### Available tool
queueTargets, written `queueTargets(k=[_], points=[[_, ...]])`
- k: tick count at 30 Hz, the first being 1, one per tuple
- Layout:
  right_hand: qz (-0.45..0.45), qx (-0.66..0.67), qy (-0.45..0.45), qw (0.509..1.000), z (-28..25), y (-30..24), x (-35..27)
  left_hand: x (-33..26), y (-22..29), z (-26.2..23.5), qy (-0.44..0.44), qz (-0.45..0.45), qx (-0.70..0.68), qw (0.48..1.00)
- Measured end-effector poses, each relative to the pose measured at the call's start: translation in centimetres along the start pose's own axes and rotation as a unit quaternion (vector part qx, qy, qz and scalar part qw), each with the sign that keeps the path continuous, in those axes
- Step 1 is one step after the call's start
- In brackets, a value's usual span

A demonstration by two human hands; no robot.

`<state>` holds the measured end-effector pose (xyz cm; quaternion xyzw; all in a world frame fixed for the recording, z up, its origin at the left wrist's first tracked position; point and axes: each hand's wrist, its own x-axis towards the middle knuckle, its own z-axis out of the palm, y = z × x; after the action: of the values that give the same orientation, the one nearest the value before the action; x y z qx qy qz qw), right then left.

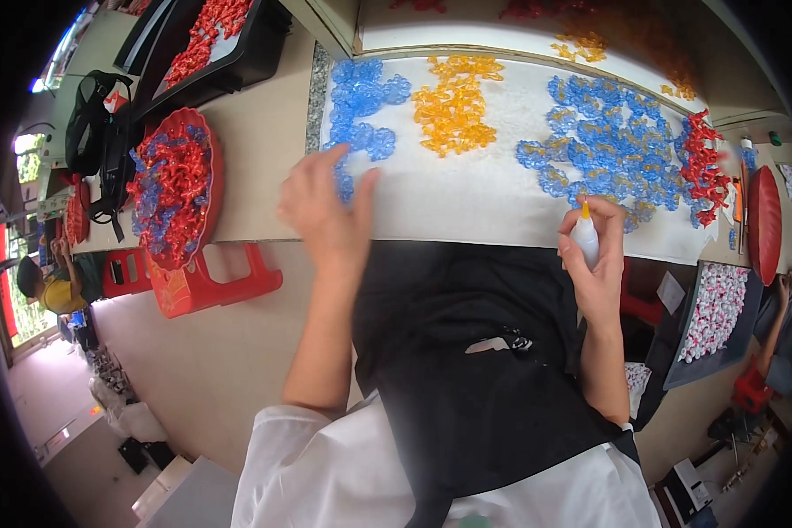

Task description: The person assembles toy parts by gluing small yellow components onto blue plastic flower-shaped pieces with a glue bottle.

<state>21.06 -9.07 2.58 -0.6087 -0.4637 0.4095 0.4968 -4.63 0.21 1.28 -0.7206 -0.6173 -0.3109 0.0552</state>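
A small white squeeze bottle [586,239] with a yellow tip is held upright in the right hand [594,264], fingers wrapped around it. The left hand [324,211], fingers spread, is rested on translucent blue plastic pieces [361,101] heaped on the white-covered tabletop [475,198].

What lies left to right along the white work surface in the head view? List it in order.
Left hand → blue pieces → yellow pieces → big spread of blue pieces, with the right hand holding a small glue bottle just below it → red pieces.
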Motion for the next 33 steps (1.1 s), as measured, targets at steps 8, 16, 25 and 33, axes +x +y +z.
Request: queueTargets(k=[8, 16, 25, 33], points=[[-0.05, 0.061, -0.097, 0.992, 1.4, 0.8, 0.3, -2.6, -0.2, 0.0, -0.103, 0.077, -0.123, 0.984], [-0.042, 0.141, -0.037, 0.988, 2.3, 1.1, 0.4, -1.8, 4.3, 1.3, -0.183, 0.052, -0.256, 0.948], [-0.101, 0.13, 0.024, 0.986, 3.4, 2.0, 1.2, -1.9, 4.7, 1.9, -0.191, 0.052, -0.237, 0.951], [-0.129, 0.061, 0.01, 0.99, 4.0, 2.5, 1.5, -1.8, 4.7, 1.7, -0.191, 0.05, -0.241, 0.95]])
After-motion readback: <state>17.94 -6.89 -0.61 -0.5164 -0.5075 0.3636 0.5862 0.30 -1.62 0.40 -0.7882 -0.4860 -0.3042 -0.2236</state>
